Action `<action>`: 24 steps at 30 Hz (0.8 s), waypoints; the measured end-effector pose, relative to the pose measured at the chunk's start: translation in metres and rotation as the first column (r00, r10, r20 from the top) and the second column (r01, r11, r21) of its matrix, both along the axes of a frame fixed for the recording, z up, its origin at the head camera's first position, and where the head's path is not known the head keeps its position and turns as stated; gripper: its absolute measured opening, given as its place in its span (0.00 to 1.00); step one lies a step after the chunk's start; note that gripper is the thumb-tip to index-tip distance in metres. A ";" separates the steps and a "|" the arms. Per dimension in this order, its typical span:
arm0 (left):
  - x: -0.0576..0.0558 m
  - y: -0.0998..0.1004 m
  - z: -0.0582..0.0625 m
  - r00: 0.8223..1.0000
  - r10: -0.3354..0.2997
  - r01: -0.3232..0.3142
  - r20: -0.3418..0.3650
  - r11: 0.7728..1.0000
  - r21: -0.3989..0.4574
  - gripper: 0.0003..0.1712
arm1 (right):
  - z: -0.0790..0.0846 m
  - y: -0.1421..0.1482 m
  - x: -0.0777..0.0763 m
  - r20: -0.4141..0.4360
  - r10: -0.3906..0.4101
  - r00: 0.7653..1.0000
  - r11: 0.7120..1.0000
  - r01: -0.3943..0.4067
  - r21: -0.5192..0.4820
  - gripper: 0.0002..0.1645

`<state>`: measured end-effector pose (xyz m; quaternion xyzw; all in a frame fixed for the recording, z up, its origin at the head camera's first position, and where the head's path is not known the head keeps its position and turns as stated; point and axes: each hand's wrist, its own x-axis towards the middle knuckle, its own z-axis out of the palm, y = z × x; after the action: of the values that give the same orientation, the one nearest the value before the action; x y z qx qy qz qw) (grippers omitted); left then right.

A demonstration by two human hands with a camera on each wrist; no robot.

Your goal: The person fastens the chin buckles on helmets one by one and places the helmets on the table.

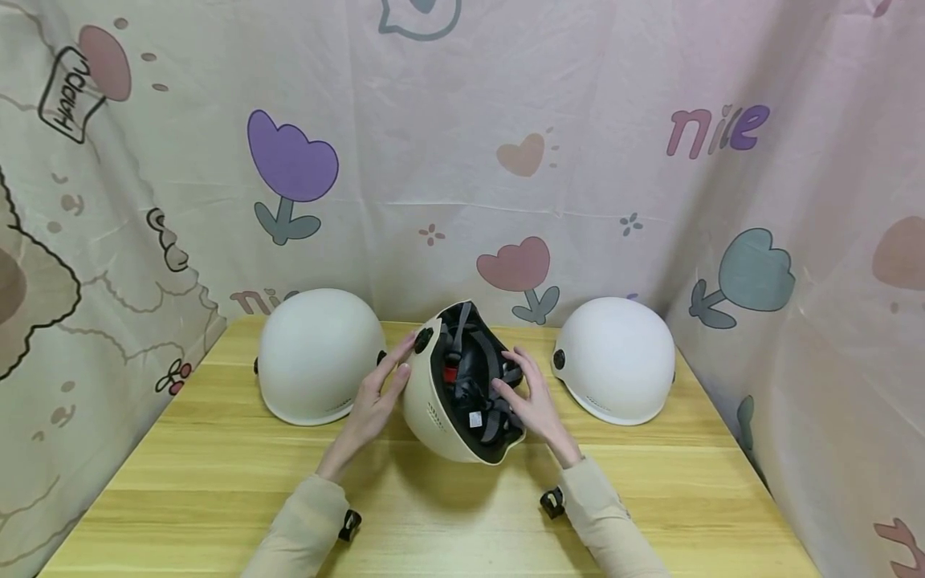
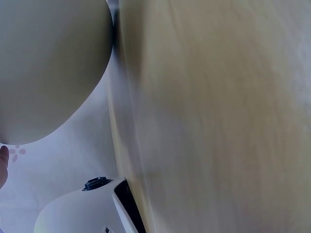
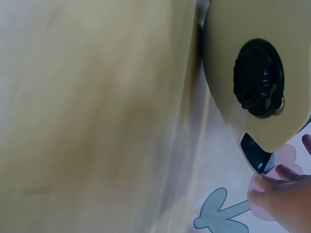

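- Head view: I see the cream helmet (image 1: 426, 417) tilted at mid-table (image 1: 448, 530), opening towards the camera and right; I cannot tell whether it touches the wood.
- Left hand (image 1: 373, 405) lies with straight fingers against its shell; the left wrist view shows barely a fingertip.
- Right hand (image 1: 535, 405) grips the rim, partly hidden.
- Inside, I make out black padding, grey straps (image 1: 460, 325), a red piece (image 1: 450, 374) and a white label (image 1: 475, 419) too small to read.
- Left white helmet (image 1: 321, 353) and right white helmet (image 1: 614, 361) sit dome-up, insides hidden; the left one blocks some backdrop lettering (image 1: 253, 302).
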<state>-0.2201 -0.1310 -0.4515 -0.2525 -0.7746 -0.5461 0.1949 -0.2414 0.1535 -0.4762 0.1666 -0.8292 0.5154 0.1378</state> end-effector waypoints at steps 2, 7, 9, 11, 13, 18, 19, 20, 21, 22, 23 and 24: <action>0.000 0.000 0.000 1.000 -0.004 0.004 -0.009 1.000 0.001 0.27 | 0.001 0.000 0.001 0.000 0.007 1.000 1.000 -0.007 -0.005 0.31; 0.000 0.001 0.001 1.000 -0.015 0.015 -0.004 1.000 0.006 0.27 | 0.003 0.001 0.001 0.005 0.006 1.000 1.000 -0.006 -0.013 0.29; 0.001 0.002 0.002 1.000 -0.021 0.021 0.004 1.000 0.007 0.26 | 0.004 0.001 0.000 -0.008 0.007 1.000 1.000 -0.007 -0.015 0.29; 0.001 0.002 0.003 1.000 -0.026 0.026 0.011 1.000 0.003 0.26 | 0.008 0.000 0.001 -0.032 0.006 0.999 1.000 -0.007 -0.017 0.28; 0.001 0.003 0.004 1.000 -0.026 0.026 0.017 1.000 -0.006 0.25 | 0.018 -0.004 0.006 -0.058 0.007 0.998 0.999 -0.009 -0.036 0.29; 0.001 0.006 0.006 0.999 -0.028 0.029 0.019 0.999 -0.014 0.25 | 0.038 -0.015 0.015 -0.133 0.018 0.991 0.999 -0.023 -0.037 0.31; 0.001 0.007 0.007 0.999 -0.029 0.029 0.020 0.999 -0.013 0.25 | 0.038 -0.016 0.013 -0.148 0.029 0.989 0.999 -0.034 -0.028 0.31; 0.001 0.007 0.007 0.999 -0.030 0.031 0.018 0.999 -0.009 0.25 | 0.042 -0.018 0.014 -0.152 0.043 0.987 0.999 -0.047 -0.020 0.31; 0.001 0.008 0.008 0.999 -0.030 0.030 0.017 1.000 -0.005 0.25 | 0.045 -0.020 0.016 -0.153 0.061 0.986 0.998 -0.065 -0.017 0.31; 0.001 0.009 0.008 1.000 -0.026 0.027 0.017 1.000 -0.004 0.25 | 0.048 -0.022 0.016 -0.153 0.080 0.985 0.996 -0.083 -0.014 0.31; 0.001 0.010 0.009 1.000 -0.023 0.023 0.019 1.000 -0.003 0.25 | 0.051 -0.024 0.016 -0.156 0.095 0.983 0.995 -0.097 -0.010 0.31; 0.001 0.011 0.009 1.000 -0.019 0.019 0.020 1.000 -0.003 0.25 | 0.053 -0.027 0.017 -0.157 0.107 0.982 0.994 -0.109 -0.006 0.31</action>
<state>-0.2191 -0.1204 -0.4427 -0.2548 -0.7749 -0.5492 0.1816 -0.2247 0.1270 -0.4231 0.2502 -0.8017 0.5136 0.1756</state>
